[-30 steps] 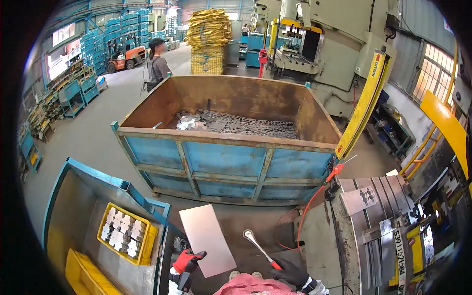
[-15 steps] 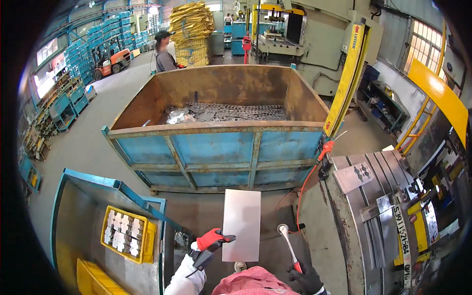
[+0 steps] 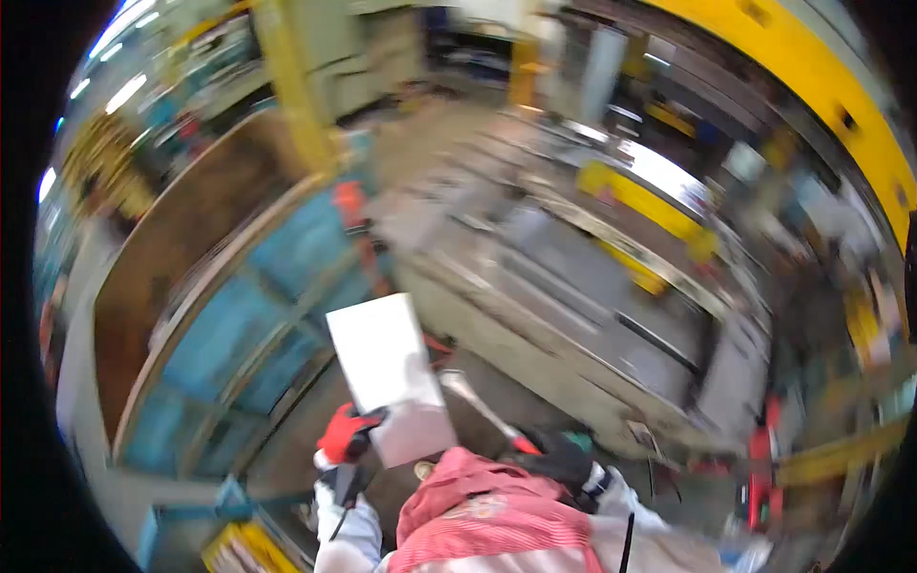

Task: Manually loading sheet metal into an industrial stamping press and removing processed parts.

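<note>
A flat rectangular metal sheet (image 3: 387, 368), bright and pale, is held upright in front of me. My left hand (image 3: 346, 436), in a red glove with dark fingertips, is closed on its left edge. In my black-gloved right hand (image 3: 561, 458) is a long-shafted tool (image 3: 482, 403) with a red grip; its pale round head lies close to the sheet's right edge. Motion blur hides whether head and sheet touch.
A grooved machine bed (image 3: 544, 277) with bars and yellow parts spreads ahead and to the right. The large blue scrap bin (image 3: 224, 315) stands at left. A yellow crate (image 3: 250, 549) shows at lower left, and a yellow guard (image 3: 831, 86) arches at upper right.
My view has swung right, from the scrap bin toward the machine bed. The sheet and tool have come round with me, still in my hands; the sheet is now tilted in view.
</note>
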{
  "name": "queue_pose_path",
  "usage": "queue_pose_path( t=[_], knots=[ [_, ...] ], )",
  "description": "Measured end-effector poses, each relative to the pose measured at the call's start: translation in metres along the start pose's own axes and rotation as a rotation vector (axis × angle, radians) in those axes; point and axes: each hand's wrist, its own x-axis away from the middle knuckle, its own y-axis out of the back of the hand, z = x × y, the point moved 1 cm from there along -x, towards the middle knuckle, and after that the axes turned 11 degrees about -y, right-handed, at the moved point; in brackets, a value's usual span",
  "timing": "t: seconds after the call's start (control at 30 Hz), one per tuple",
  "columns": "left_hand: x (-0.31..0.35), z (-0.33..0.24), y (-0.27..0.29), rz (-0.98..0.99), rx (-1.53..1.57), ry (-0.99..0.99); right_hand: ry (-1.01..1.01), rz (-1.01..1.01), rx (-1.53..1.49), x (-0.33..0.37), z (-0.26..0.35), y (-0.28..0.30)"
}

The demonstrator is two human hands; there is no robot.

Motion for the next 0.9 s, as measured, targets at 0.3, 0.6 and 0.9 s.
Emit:
queue_pose_path(
  t=[0.3,0.6,0.9],
  knots=[
    [-0.103,-0.030,-0.096,0.476,-0.222,-0.282,0.040,-0.320,-0.310,0.093,-0.032,0.041],
    [-0.187,-0.086,-0.214,0.880,-0.584,-1.014,0.096,-0.352,-0.558,0.138,-0.076,0.057],
    [-0.244,-0.113,-0.274,1.010,-0.297,-0.834,0.000,-0.486,-0.691,0.125,-0.055,0.085]
  ],
)
